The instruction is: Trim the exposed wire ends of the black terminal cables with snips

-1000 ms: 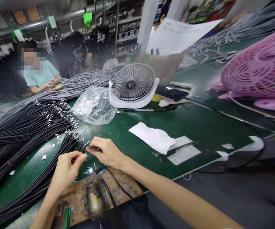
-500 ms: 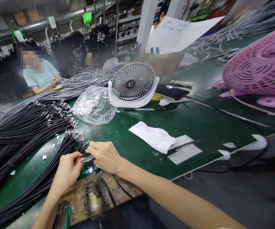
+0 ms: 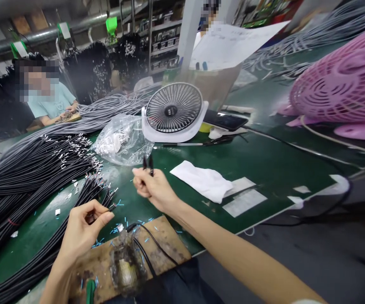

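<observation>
My left hand (image 3: 84, 226) is closed, thumb and fingers pinching the end of a black cable (image 3: 113, 207) from which thin blue wires stick out. Bundles of black cables (image 3: 39, 181) with stripped ends lie beside and beneath this hand. Up and to the right, over the green tabletop, my right hand (image 3: 153, 188) is curled around a small dark two-pronged tool (image 3: 151, 164). Its prongs point upward and stand slightly apart; the fist hides the rest, so its exact kind is unclear.
A wooden board (image 3: 160, 236) with a taped lump (image 3: 127, 266) and a green-handled item (image 3: 90, 290) sits at the front edge. Beyond are a white cloth (image 3: 201, 179), plastic bag (image 3: 122, 141), small fan (image 3: 173, 112), phone (image 3: 227, 120) and pink basket-like object (image 3: 341, 84). A co-worker (image 3: 51, 103) sits far left.
My right hand has moved up and right, away from my left hand, carrying the tool. The tool's tips now point upward. Blue wires now show at the cable end in my left hand.
</observation>
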Available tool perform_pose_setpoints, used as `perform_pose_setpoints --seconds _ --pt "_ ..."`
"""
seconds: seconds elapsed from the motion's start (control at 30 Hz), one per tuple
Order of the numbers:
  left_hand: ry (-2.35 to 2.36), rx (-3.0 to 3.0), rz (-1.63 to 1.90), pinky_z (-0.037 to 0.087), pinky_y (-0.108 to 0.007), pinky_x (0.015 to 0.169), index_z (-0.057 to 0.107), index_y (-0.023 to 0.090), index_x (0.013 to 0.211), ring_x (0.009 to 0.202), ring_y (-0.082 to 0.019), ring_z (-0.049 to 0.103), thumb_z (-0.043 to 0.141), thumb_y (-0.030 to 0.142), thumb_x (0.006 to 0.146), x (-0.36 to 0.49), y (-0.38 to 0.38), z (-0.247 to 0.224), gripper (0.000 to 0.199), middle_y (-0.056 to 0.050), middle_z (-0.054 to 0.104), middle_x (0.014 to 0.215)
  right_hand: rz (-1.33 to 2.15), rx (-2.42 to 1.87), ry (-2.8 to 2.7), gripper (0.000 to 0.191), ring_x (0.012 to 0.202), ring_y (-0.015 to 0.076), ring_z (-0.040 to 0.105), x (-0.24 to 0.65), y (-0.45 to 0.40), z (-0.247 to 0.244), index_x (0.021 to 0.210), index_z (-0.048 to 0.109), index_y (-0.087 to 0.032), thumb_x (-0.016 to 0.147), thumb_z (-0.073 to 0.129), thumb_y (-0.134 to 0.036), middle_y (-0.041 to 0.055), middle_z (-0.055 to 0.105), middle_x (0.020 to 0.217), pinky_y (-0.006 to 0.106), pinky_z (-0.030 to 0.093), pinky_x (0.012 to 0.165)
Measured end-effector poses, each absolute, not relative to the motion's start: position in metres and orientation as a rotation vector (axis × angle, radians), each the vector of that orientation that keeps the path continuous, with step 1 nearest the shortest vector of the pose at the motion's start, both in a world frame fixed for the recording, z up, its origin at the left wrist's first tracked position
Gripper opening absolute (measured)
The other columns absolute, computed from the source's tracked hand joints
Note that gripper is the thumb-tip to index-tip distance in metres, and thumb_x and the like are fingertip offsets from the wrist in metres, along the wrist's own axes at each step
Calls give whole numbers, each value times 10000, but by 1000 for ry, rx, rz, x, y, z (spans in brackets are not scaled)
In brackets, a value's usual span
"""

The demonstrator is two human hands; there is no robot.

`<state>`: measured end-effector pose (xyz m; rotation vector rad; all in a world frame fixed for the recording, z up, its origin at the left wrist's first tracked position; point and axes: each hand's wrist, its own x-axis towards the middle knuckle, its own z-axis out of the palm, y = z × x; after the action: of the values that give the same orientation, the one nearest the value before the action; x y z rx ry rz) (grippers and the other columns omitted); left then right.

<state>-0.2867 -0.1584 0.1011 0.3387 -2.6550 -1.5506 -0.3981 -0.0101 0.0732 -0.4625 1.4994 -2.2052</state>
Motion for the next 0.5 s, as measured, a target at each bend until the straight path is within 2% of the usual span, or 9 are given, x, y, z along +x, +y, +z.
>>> perform_pose_setpoints --seconds 0.1,0.23,0.4,0.5 --pt "-2646 366 -1604 342 -209 480 565 144 626 516 -117 468 617 477 731 -286 -159 102 353 -7 540 552 -2176 -755 1778 440 445 51 330 -398 -3 78 545 457 -156 776 548 -519 -40 402 510 203 255 439" --pt "-2719 358 -1550 320 -208 497 587 131 649 536 -109 418 588 489 746 -285 -159 106 371 1 496 564 -1905 -1410 1959 263 588 80 427 -388 -2 83 608 528 -150 821 562 -301 -13 493 632 217 340 577" --pt "-2807 401 -1536 235 -208 458 540 137 606 505 -94 298 487 541 791 -288 -151 112 448 25 362 517 -1912 -1433 1799 264 567 75 399 -382 -4 78 596 471 -154 844 513 -234 -27 437 616 199 329 554" --pt "-2782 431 -1588 211 -215 451 484 149 568 491 -90 262 432 562 805 -292 -148 108 479 32 322 505 -1826 -1484 1985 209 563 73 375 -381 -7 72 607 454 -151 811 496 -146 -26 420 632 202 278 530"
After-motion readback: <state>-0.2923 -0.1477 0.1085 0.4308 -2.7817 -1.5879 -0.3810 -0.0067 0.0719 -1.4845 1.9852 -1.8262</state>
